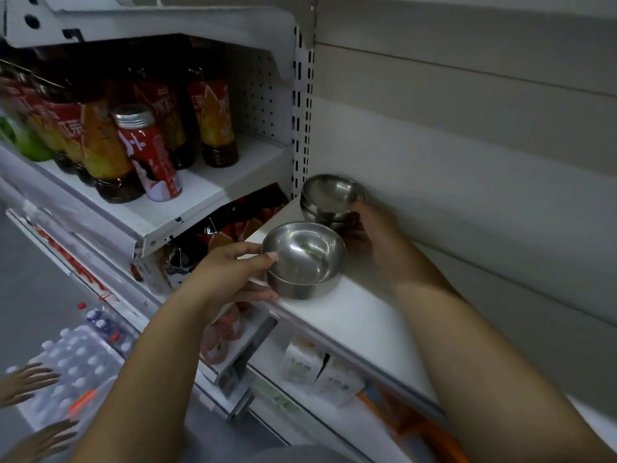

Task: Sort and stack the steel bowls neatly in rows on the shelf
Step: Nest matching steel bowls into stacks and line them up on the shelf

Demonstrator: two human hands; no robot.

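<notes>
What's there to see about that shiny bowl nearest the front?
The front bowl is a round, shiny steel bowl, empty, upright, mouth up, reflecting light inside. It sits at the front edge of the white shelf, apart from the stack of bowls behind. The left hand grips its left side, thumb over the rim.

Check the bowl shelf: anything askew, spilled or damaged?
Nothing spilled or damaged. One steel bowl is off the stack, at the shelf edge, gripped by the left hand; the right hand holds the stack.
</notes>
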